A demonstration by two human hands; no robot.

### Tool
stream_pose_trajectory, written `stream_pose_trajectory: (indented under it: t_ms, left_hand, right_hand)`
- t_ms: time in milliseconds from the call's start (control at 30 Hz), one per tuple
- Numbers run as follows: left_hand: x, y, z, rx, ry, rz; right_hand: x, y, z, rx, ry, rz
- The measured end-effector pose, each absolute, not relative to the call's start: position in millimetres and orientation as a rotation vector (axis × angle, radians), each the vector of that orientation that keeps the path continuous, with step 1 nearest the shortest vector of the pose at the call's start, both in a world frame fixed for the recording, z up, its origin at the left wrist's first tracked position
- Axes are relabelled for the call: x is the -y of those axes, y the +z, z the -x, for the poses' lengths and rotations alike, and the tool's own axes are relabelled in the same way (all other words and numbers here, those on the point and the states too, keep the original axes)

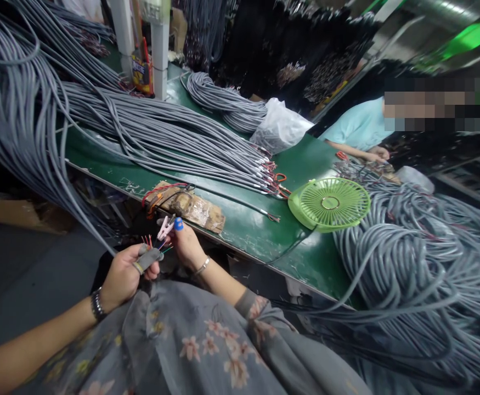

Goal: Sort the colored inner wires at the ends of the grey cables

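Left hand (pixel 124 274): pinching grey multicore cable (pixel 108 246) near its splayed wires (pixel 148 240)
Right hand (pixel 188 246): holding pale-pink clip-like tool (pixel 165 227) beside them
Wooden block (pixel 213 217): just beyond the grip

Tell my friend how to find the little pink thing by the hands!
Start at the big green table, then look by its near edge for the person's right hand, with a blue covering on one fingertip. The little pink thing is at that hand's fingertips. It is pale pink and clip-shaped, chunkier than the thin coloured wires beside it.
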State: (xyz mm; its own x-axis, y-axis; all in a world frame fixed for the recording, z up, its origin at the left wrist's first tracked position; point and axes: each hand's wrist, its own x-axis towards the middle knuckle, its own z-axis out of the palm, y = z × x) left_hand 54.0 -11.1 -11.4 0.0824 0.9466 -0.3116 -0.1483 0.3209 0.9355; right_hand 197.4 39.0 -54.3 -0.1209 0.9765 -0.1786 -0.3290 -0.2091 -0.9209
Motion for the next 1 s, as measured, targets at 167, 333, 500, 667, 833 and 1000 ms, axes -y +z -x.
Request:
stream_pose_trajectory:
  t_ms: [167, 333, 500, 667, 833, 1000]
  left_hand:
    - [10, -13, -52, -1.213, 0.94, -0.971]
    - [10, -13, -51, -1.231, 0.907, -1.004]
    - [11, -11, -48, -1.207, 0.91, -1.032]
    - [11, -13, -44, -1.191, 0.914, -1.072]
    - [9, -11, -42, -1.172, 0.879, -1.141]
    - [6, -5, -40, -1.121, 0.781, -1.24]
  right_hand:
    - [-44, -50, -191, 0.607, 1.792, 0.893]
    - [-44, -52, -190, 0.562, 1.8, 0.894]
    - [-35, -60, -198, 0.688, 1.889, 0.901]
    - [-20, -59, -210, 0.839, 2.009, 0.889]
    - [-10, -48, -213, 1.009, 1.864, 0.987]
    - [-11, -43, -214, 1.063, 1.8, 1.013]
